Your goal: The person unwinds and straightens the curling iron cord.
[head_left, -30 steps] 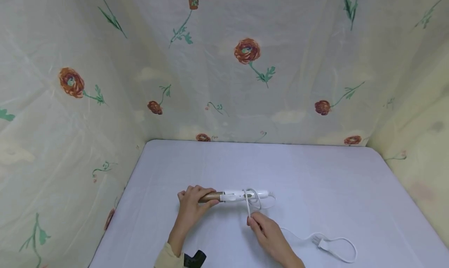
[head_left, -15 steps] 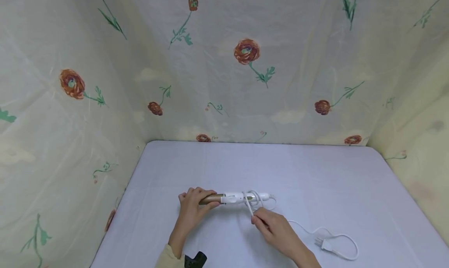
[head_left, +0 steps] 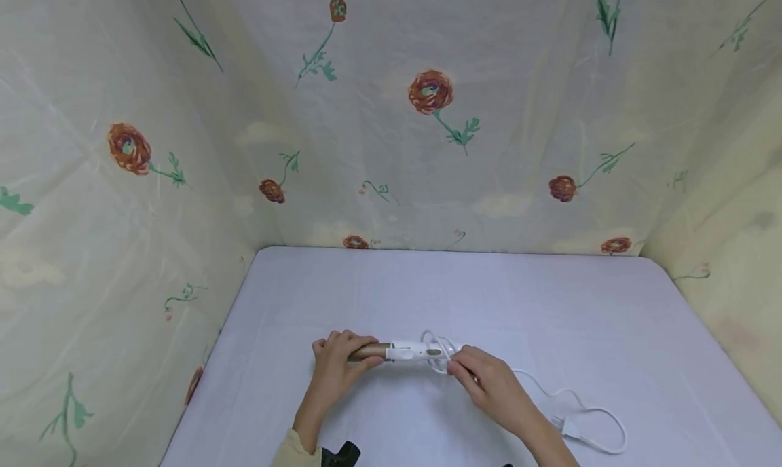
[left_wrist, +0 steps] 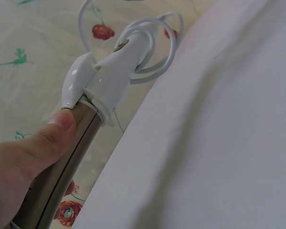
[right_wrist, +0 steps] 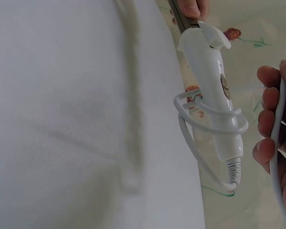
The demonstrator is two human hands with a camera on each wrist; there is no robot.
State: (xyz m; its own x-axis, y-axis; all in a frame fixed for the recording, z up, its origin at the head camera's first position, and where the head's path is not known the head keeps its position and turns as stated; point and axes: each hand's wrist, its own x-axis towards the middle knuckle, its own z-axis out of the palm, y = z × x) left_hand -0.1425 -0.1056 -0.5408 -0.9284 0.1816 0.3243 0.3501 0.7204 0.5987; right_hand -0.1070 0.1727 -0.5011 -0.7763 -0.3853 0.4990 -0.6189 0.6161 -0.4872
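Note:
A curling iron (head_left: 408,351) with a white handle and a brown-gold barrel (left_wrist: 62,171) is held crosswise over the table. My left hand (head_left: 334,368) grips the barrel, its thumb (left_wrist: 50,136) lying along it just below the white clip lever (left_wrist: 77,78). Loose loops of the white power cord (right_wrist: 210,129) circle the handle near its cord end. A stretch of that cord runs across the curled fingers of my right hand (head_left: 495,389), which holds it close by the handle's end. From there the cord trails to the right.
The white plug (head_left: 571,427) lies on the white-covered table (head_left: 391,290) at the right, beside a bend of cord. Flower-printed cloth (head_left: 501,114) hangs behind and at both sides. A black strapped-on device (head_left: 341,455) shows by my left wrist.
My right hand has moved up and to the right with the cord, from below the handle to its end. The left hand keeps its grip on the barrel.

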